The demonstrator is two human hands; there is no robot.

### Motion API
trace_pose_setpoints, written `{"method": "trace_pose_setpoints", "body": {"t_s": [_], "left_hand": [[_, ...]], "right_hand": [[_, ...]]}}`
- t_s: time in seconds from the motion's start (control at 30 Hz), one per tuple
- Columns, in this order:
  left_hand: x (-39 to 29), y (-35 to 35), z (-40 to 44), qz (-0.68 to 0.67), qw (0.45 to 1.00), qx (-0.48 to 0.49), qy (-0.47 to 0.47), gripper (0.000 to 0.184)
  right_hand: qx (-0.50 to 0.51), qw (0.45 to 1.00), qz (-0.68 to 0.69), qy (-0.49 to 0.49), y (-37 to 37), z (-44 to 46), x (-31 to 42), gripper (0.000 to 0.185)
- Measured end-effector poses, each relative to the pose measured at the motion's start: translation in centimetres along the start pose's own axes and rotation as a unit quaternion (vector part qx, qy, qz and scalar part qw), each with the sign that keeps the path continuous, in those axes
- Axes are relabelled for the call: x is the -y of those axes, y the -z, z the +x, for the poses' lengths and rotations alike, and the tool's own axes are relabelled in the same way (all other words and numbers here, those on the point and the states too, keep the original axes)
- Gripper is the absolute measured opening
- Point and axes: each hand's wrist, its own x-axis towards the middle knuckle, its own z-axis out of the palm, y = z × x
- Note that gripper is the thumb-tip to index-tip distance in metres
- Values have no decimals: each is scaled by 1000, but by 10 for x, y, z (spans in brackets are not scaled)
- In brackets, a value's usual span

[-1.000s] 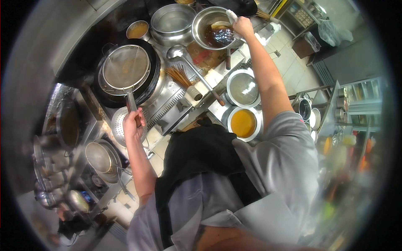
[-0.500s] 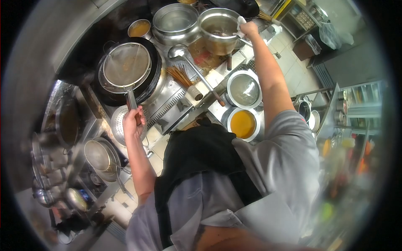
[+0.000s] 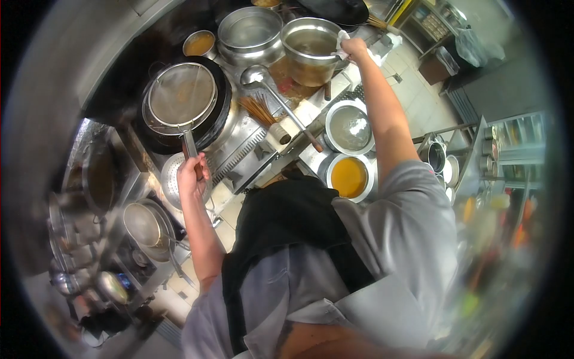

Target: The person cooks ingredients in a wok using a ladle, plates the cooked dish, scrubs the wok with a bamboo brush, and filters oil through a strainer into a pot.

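My left hand [image 3: 194,173] is wrapped round the handle of a round fine-mesh strainer [image 3: 182,96]. The strainer lies over a black wok [image 3: 222,113] on the stove. At the far right of the stove, my right hand [image 3: 351,49] is closed on a white cloth [image 3: 342,44] against the rim of a deep metal pot [image 3: 311,70]. Some liquid shows inside that pot. Between my hands, a long-handled ladle [image 3: 281,99] rests beside a bamboo brush [image 3: 258,112].
Beside the pot stands a wide metal pot [image 3: 251,52], with a small bowl of orange-brown liquid [image 3: 199,45] to its left. Nearer me are a pot of clear liquid [image 3: 350,128] and one of yellow liquid [image 3: 348,178]. A perforated skimmer [image 3: 171,179] lies under my left wrist.
My right hand and the deep metal pot have shifted slightly left and toward me. The strainer and my left hand stay almost where they were.
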Motion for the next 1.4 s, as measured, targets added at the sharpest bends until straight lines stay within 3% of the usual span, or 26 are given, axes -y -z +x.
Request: {"method": "trace_pose_setpoints", "body": {"t_s": [0.1, 0.2, 0.37, 0.5, 0.6, 0.73, 0.8, 1.1, 1.17, 1.33, 1.4], "left_hand": [[0, 0, 1, -2, 1000, 1, 1, 19], [1, 1, -1, -8, 1000, 4, 6, 20], [4, 1, -2, -3, 1000, 13, -5, 20], [4, 2, -4, -13, 1000, 5, 7, 21], [4, 1, -6, -18, 1000, 6, 8, 21], [4, 1, -6, -19, 1000, 2, 5, 22], [5, 3, -5, -19, 1000, 3, 2, 22], [1, 0, -10, -13, 1000, -1, -2, 22], [5, 2, -12, -24, 1000, -8, 5, 21], [4, 0, -14, -23, 999, -6, -22, 20], [5, 3, -13, -19, 1000, -4, -25, 21]], "right_hand": [[22, 999, 6, -27, 3, -1, 8, 32], [-24, 996, 59, -66, 8, -12, 12, 34], [-131, 987, -74, 56, -4, 6, -2, 37], [-85, 990, -88, 67, 9, -8, 13, 38], [-53, 997, -43, 21, 9, 6, 10, 40], [-94, 995, 12, -1, -1, 12, -6, 39], [-125, 990, -50, 39, -2, 9, -9, 42], [-42, 994, -94, 39, 2, 19, -4, 43], [-63, 997, -34, -3, -1, 18, -6, 44], [-128, 986, -86, 70, -7, 8, -4, 44], [-88, 990, -83, 69, 7, -15, 10, 43]]}}
